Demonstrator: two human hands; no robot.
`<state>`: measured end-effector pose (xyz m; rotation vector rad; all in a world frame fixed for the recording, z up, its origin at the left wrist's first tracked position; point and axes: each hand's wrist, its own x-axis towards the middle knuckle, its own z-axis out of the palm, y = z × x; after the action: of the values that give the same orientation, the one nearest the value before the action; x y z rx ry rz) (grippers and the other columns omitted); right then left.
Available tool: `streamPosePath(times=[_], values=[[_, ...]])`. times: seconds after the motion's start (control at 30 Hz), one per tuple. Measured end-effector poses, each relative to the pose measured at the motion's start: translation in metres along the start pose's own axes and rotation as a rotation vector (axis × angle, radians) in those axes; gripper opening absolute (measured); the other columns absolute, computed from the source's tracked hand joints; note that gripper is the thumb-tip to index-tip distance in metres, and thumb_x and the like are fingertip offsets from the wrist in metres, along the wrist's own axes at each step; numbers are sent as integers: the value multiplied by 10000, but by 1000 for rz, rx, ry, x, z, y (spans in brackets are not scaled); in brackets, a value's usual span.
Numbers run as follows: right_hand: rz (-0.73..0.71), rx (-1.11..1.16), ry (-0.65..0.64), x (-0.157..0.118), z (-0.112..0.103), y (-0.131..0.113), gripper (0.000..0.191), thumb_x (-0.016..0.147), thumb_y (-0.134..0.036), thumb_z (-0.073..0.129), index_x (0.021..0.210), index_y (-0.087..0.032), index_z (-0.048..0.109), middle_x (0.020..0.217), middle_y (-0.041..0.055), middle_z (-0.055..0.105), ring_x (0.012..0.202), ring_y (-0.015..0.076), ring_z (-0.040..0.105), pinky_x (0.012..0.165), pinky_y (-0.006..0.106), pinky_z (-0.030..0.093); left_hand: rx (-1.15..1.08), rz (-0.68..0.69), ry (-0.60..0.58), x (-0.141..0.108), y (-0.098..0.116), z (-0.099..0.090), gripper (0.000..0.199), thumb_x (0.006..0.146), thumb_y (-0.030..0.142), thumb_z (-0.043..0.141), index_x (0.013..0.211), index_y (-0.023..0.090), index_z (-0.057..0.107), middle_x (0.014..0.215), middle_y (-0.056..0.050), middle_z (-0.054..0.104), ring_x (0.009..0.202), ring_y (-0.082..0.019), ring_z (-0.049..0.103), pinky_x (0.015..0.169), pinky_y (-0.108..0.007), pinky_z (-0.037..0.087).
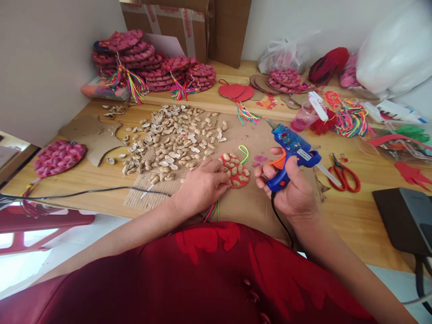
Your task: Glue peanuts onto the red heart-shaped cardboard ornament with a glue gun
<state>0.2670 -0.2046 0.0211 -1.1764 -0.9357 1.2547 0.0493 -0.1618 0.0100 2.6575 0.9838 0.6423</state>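
My right hand (293, 191) grips a blue hot glue gun (290, 146) with an orange trigger and a clear glue stick (328, 174) at its back. The gun's nozzle points up and left, away from the disc. My left hand (204, 182) rests at the left edge of a red disc (241, 183), fingers bent and pressed together; whatever they hold is hidden. Several peanut shells (234, 171) cover the disc. A yellow-green loop (243, 154) sticks out at its top, and coloured strings (211, 211) show below, partly under my left wrist.
Loose peanut shells (178, 135) spread over cardboard to the left. Stacked pink shell-covered discs (155, 74) stand behind. Red-handled pliers (344, 175) lie right of the gun, near a pink cup (302, 118). A black cable (84, 192) crosses the left side.
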Motion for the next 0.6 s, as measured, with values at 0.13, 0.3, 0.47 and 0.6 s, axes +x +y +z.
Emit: streamPosePath(times=[0.13,0.3,0.47,0.6], values=[[13,202,-66,-2,6,2,412,889,-651,525,1166,-352,585,982,39,720,1027,270,709,745,397,577,-2,-14,-6,-1,-1,1,171,939,241,640,824,189,755,882,-49,617,856,-183,574,738,-292,470],[34,303,-125,2,20,5,497,891,-725,454,1209,-369,594,1156,63,746,1122,295,688,876,492,553,6,-11,3,-1,0,1,172,941,238,638,832,191,762,899,-57,614,871,-189,567,761,-300,473],[31,281,-138,4,30,-3,489,903,-727,405,1243,-429,591,914,7,733,836,248,705,763,445,539,9,-25,11,-2,-1,3,178,943,267,640,840,200,770,924,-71,592,902,-202,558,772,-313,480],[108,321,-150,-3,21,-14,449,909,-707,426,1240,-454,593,730,-43,591,494,129,476,567,334,479,13,-26,18,-3,-2,3,184,939,280,650,828,200,773,908,-64,580,864,-191,540,744,-307,474]])
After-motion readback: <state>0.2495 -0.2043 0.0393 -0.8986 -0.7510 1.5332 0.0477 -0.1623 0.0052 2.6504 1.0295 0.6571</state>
